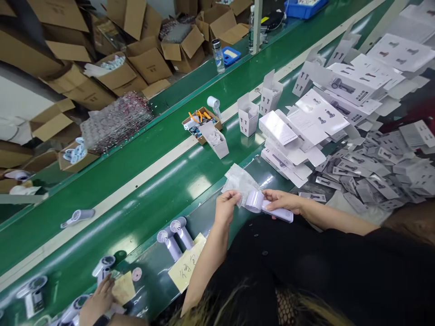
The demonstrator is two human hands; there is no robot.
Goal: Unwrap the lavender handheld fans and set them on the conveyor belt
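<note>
A lavender handheld fan (254,202) is in my right hand (283,202), fingers wrapped round its handle. Its round head points left, against a translucent plastic bag (239,179). My left hand (228,204) pinches the near edge of that bag between thumb and fingers. Whether the fan's head is inside the bag or just beside it, I cannot tell. Two more lavender fans (173,235) lie on the bench left of my left arm, beside a yellow paper (186,262) with handwriting.
Flat and folded white printed boxes (306,122) are heaped to the right. Opened boxes (248,115) stand on the green conveyor (152,190), near a small carton of tools (200,122). A co-worker's hand (98,301) is among fans at lower left. Brown cartons (149,59) fill the far side.
</note>
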